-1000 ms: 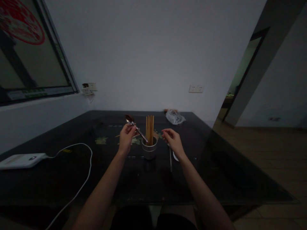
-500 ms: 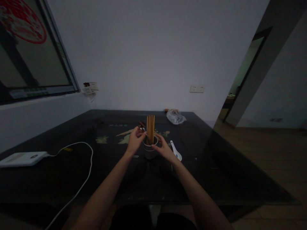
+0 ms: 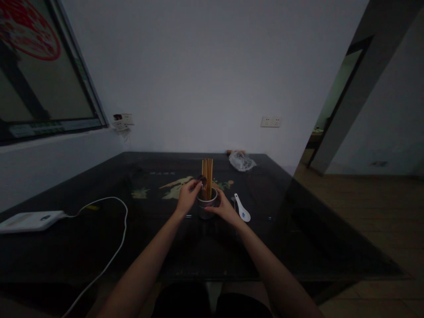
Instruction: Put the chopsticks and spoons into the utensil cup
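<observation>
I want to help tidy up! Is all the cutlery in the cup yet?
Not quite. The chopsticks stand in the cup. The left hand holds the metal spoon at its rim; the right hand steadies it. The white spoon lies on the table.

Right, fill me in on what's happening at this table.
A person sits at a dark table. The left hand holds a metal spoon bowl up at the rim of a small metal cup, beside upright wooden chopsticks. The right hand is against the cup's side. A white ceramic spoon lies just right of it, and a plastic bag sits farther back.
</observation>
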Available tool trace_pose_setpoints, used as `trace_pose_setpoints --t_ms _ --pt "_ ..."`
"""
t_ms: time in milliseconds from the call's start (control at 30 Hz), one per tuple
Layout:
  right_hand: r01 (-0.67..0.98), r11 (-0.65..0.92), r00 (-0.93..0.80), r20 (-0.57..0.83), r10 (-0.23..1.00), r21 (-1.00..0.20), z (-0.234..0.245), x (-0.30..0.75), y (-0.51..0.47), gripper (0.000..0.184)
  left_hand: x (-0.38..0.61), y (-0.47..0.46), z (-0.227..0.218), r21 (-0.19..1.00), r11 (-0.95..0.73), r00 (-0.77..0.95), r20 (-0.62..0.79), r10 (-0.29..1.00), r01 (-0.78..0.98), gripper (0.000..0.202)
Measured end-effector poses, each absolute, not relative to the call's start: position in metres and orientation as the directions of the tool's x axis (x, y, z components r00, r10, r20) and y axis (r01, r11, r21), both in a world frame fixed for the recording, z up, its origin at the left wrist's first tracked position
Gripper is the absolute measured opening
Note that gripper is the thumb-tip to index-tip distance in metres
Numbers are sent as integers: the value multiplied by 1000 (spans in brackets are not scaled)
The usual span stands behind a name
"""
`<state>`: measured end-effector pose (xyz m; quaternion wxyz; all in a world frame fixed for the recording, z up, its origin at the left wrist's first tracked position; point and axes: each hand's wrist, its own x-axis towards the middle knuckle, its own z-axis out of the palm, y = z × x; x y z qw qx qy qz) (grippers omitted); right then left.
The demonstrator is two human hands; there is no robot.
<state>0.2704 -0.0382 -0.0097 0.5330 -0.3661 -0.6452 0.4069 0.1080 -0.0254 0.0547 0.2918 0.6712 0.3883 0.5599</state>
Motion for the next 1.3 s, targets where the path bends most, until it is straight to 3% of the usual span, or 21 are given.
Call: trace_pose_setpoints --t_ms 433,1300 --pt "76 401 -151 387 910 -913 -3 272 -43 81 106 -9 35 674 -588 93 619 780 448 25" --pt "43 375 -156 365 918 -926 -1 272 -43 80 109 -27 48 725 -602 -6 641 768 334 21"
